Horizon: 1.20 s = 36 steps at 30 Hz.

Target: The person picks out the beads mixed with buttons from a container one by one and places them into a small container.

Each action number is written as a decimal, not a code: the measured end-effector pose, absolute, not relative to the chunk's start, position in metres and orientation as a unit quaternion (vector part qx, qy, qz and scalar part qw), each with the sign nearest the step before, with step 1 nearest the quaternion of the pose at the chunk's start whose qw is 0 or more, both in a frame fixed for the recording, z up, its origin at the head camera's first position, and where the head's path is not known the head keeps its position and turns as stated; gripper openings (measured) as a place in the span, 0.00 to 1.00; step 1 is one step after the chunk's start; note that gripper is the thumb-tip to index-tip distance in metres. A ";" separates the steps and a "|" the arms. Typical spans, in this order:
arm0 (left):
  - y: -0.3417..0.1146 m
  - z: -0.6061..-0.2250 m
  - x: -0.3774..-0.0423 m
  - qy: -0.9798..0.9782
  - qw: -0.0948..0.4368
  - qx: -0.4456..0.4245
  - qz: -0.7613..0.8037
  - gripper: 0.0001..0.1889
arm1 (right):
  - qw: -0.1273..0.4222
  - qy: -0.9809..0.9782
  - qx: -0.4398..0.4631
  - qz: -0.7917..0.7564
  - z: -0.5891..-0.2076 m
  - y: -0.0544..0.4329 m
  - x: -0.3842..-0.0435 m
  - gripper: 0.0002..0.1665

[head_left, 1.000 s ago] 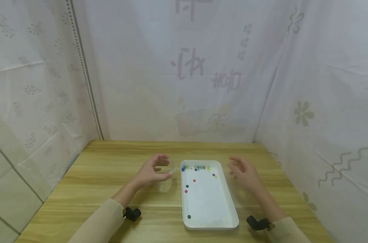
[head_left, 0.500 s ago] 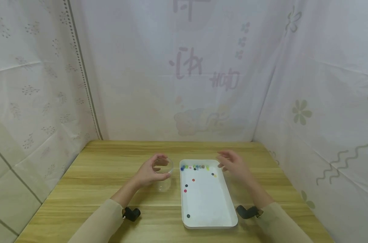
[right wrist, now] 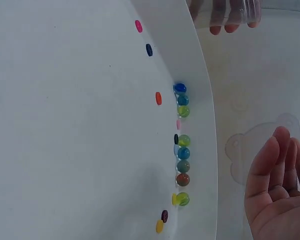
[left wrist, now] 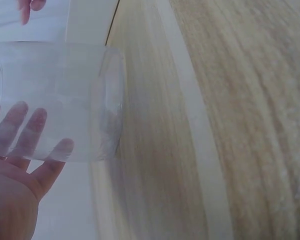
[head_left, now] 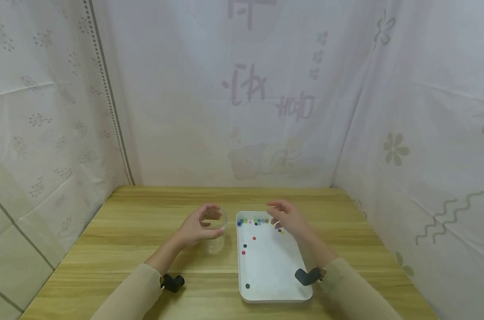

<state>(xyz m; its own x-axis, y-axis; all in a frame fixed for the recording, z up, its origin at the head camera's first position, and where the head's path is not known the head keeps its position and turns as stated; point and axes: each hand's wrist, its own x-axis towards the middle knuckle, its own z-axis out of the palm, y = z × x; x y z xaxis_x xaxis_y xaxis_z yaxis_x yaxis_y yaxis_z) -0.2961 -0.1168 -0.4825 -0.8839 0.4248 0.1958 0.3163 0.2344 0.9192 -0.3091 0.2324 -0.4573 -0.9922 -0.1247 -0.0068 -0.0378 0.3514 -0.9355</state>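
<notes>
My left hand [head_left: 191, 231] grips a clear plastic jar [left wrist: 55, 75] round its upper part, thumb on the near side and fingers on the far side. The jar stands upright on the table, left of a white tray [head_left: 271, 271]; no contents show inside. Above the tray's far right part hovers my right hand [head_left: 291, 220], fingers loosely bent and nothing visible in them. Several glass marbles [right wrist: 183, 153] line the tray's far wall. Among them and nearer lie small round buttons, including an orange button [right wrist: 158, 98] and a pink button [right wrist: 138, 26].
The wooden table [head_left: 154, 209] runs back to a printed white curtain [head_left: 194, 133], with more cloth at both sides. A dark button [head_left: 247, 286] lies near the tray's front left corner. Black wrist cameras sit on both forearms.
My right hand has moved left, from beside the tray to over its far right part. The left hand and the jar stay in place.
</notes>
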 end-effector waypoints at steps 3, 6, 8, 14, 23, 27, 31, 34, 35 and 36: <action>-0.117 -0.482 -0.296 0.784 0.050 0.236 0.572 0.39 | 0.047 0.822 -0.042 -0.565 -0.458 0.227 -0.311 0.26; -0.117 -0.482 -0.296 0.785 0.051 0.236 0.571 0.40 | 0.053 0.826 -0.044 -0.560 -0.457 0.223 -0.313 0.26; -0.118 -0.482 -0.296 0.785 0.051 0.235 0.571 0.39 | 0.056 0.826 -0.050 -0.558 -0.457 0.220 -0.315 0.25; -0.118 -0.484 -0.298 0.784 0.049 0.237 0.572 0.38 | 0.057 0.827 -0.062 -0.557 -0.456 0.211 -0.321 0.24; -0.118 -0.486 -0.300 0.781 0.050 0.243 0.574 0.38 | 0.074 0.826 -0.058 -0.556 -0.465 0.197 -0.327 0.26; -0.118 -0.487 -0.301 0.781 0.053 0.241 0.573 0.39 | 0.080 0.827 -0.058 -0.553 -0.469 0.192 -0.327 0.26; -0.118 -0.487 -0.301 0.782 0.055 0.239 0.573 0.38 | 0.089 0.830 -0.060 -0.547 -0.472 0.187 -0.327 0.24; -0.118 -0.486 -0.300 0.782 0.055 0.238 0.574 0.38 | 0.103 0.838 -0.063 -0.533 -0.477 0.185 -0.328 0.21; -0.118 -0.486 -0.300 0.780 0.056 0.238 0.576 0.38 | 0.108 0.841 -0.064 -0.525 -0.478 0.184 -0.328 0.21; -0.118 -0.486 -0.300 0.779 0.056 0.239 0.577 0.38 | 0.115 0.844 -0.066 -0.520 -0.479 0.183 -0.329 0.20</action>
<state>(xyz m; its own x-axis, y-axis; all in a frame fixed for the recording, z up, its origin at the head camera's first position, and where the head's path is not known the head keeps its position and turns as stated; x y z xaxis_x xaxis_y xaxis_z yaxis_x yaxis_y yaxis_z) -0.3000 -0.1181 -0.4859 -0.8799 0.4366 0.1877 0.3073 0.2214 0.9255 -0.3285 0.1830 -0.4790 -0.9648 -0.2307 -0.1263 0.0092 0.4504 -0.8928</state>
